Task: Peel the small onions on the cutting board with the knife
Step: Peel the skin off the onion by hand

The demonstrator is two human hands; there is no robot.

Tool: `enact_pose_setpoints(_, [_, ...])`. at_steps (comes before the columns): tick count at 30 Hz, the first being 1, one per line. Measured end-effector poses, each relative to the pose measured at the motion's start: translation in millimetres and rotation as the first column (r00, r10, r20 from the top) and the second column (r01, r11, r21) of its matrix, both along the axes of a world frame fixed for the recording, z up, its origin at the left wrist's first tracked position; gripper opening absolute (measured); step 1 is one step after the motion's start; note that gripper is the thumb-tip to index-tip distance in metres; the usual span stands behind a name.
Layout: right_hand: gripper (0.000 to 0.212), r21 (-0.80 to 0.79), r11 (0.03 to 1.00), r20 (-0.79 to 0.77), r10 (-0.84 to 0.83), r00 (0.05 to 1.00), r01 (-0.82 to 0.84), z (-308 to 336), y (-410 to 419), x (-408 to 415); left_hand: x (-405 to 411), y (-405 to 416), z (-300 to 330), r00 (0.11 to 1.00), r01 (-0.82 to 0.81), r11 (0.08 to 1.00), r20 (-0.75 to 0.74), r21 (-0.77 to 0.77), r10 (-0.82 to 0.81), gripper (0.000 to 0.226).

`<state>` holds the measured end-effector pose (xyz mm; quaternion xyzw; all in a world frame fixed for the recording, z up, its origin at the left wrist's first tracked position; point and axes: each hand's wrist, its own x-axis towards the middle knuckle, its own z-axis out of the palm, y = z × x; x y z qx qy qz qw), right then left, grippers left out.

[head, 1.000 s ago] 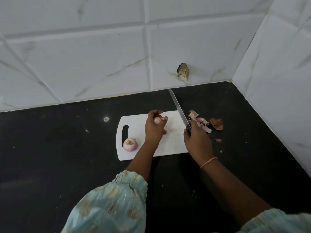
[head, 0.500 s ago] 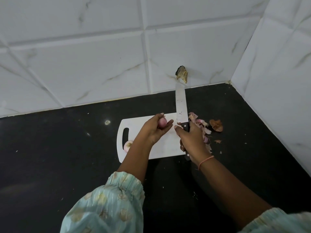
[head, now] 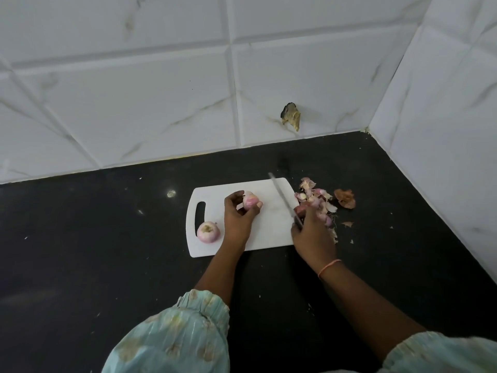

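A white cutting board [head: 271, 232] lies on the black counter. My left hand [head: 239, 219] pinches a small pink onion [head: 250, 199] over the board's middle. A second small onion [head: 208, 232], its cut end up, sits on the board's left end below the handle slot. My right hand [head: 312, 232] grips the handle of a knife [head: 282, 196] at the board's right edge. The blade slants up and to the left over the board. A reddish bit of peel shows at my right fingertips.
A heap of pink and brown onion peels [head: 320, 200] lies on the black counter [head: 107, 251] just right of the board. White tiled walls close the back and right sides. A broken patch [head: 291, 116] marks the back wall. Small scraps dot the counter.
My hands, close together half a second ago, have parted. The left hand lowered the onion toward the board. The right hand moved to the peel heap and the blade tilted left.
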<state>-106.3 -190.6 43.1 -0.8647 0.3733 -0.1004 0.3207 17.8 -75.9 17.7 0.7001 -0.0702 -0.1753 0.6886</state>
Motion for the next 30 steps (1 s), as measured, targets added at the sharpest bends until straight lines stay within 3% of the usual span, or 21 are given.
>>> enact_pose_setpoints(3, [0.034,-0.051,0.994,0.175,-0.09,0.98,0.1,3,-12,-4,1,4,-3,0.999,0.044,0.999,0.033,-0.014,-0.043,0.043])
enact_pose_setpoints(6, [0.025,-0.121,0.991,0.236,-0.02,0.971,0.05,5,-16,-2,-2,3,-3,0.996,0.081,0.996,0.048,-0.039,-0.079,0.033])
enact_pose_setpoints(13, [0.025,-0.118,0.986,0.114,0.131,0.985,-0.117,-12,12,3,-1,4,-6,0.996,0.092,0.996,0.021,-0.011,-0.091,0.026])
enact_pose_setpoints(18, [0.035,-0.236,0.957,0.017,0.177,0.984,-0.169,-20,12,7,2,8,-3,0.994,0.068,0.994,-0.079,-0.088,-0.075,0.029])
enact_pose_setpoints(23, [0.027,-0.325,0.929,-0.017,0.183,0.983,-0.178,-17,10,15,-1,10,-4,0.989,0.087,0.992,-0.107,-0.095,-0.097,0.026])
enact_pose_setpoints(25, [0.028,-0.226,0.957,0.148,0.218,0.965,-0.181,-12,8,24,-3,10,-1,0.99,0.105,0.991,-0.081,-0.088,-0.112,0.029])
enact_pose_setpoints(27, [0.031,-0.011,0.97,0.309,0.234,0.922,-0.242,-2,9,38,-5,11,2,0.991,0.128,0.988,-0.028,-0.089,-0.131,0.033])
enact_pose_setpoints(30, [0.031,0.219,0.923,0.374,0.221,0.901,-0.317,11,11,58,-3,13,-1,0.984,0.179,0.98,0.037,-0.084,-0.176,0.033])
